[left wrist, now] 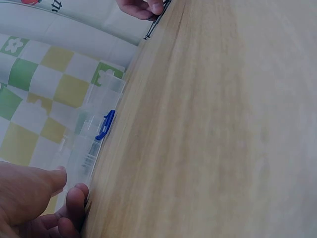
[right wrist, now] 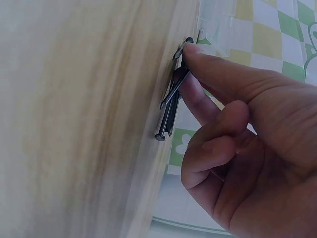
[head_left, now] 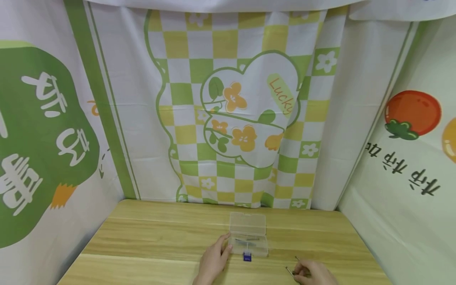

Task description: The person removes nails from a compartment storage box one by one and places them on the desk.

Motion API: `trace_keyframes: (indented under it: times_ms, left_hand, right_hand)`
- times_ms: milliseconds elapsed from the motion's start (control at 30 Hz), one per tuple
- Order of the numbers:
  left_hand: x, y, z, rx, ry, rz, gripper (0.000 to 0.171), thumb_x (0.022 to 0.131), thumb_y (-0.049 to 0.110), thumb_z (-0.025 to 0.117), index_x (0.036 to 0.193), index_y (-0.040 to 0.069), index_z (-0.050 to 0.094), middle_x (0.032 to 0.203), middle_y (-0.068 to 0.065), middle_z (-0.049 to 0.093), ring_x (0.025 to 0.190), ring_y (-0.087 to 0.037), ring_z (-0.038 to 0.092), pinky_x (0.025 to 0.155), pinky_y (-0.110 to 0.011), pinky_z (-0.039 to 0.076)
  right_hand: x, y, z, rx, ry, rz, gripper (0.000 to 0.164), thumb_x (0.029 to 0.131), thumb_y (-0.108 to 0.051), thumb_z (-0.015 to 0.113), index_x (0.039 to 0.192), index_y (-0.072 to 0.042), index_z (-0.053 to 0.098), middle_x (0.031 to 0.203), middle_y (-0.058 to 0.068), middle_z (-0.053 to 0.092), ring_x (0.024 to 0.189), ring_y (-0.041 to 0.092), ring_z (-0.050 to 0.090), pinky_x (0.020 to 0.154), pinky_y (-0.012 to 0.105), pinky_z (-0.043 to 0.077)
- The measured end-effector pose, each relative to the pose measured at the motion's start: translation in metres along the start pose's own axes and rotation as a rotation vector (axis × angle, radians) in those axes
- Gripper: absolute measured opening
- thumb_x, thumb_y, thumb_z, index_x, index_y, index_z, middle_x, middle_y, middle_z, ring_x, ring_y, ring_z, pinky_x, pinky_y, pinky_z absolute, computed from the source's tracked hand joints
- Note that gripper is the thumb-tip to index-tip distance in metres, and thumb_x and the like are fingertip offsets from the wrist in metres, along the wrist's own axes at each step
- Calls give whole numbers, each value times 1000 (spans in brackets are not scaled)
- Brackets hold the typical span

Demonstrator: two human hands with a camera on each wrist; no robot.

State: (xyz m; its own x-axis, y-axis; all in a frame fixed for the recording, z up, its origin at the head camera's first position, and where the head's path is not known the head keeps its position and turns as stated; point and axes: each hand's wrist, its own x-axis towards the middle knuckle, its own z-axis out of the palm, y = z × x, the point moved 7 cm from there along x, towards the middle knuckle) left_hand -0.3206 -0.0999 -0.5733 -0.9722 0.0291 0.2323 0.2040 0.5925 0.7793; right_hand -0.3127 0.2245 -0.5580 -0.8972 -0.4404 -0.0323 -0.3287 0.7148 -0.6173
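A clear plastic box (head_left: pixel 263 249) lies on the table with its lid (head_left: pixel 247 222) folded back and a blue clasp (head_left: pixel 247 257) at its front. Inside it are a few thin, dark nail-like pieces. My left hand (head_left: pixel 213 257) holds the box's left side, thumb at the front corner and forefinger farther back. To the right of the box, my right hand (head_left: pixel 311 272) pinches a dark nail (right wrist: pixel 174 90) between thumb and forefinger, low over the tabletop. More nails lie close against it in the right wrist view, a flat round head (right wrist: pixel 159 138) among them. The other fingers are curled.
The wooden table (head_left: pixel 160 233) ends at the back against a checked curtain (head_left: pixel 221 174). Printed cloth walls (head_left: pixel 399 221) stand along both sides.
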Motion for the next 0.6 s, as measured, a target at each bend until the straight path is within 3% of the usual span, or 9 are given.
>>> trace_keyframes:
  times_ms: [267, 600]
  left_hand:
    - [1, -6, 3, 12, 6, -11, 43, 106, 28, 65, 147, 16, 61, 60, 14, 47, 45, -2, 38, 43, -21, 31]
    - [2, -6, 3, 6, 2, -18, 43, 106, 29, 65, 147, 16, 61, 60, 14, 47, 45, -2, 37, 43, -20, 30]
  right_hand:
    - [0, -2, -1, 4, -11, -31, 14, 93, -22, 81, 96, -15, 70, 84, -15, 65, 76, -1, 59, 71, 30, 50]
    - [1, -3, 0, 25, -35, 1, 13, 94, -21, 80, 97, -14, 70, 86, -10, 65, 76, 1, 58, 69, 30, 48]
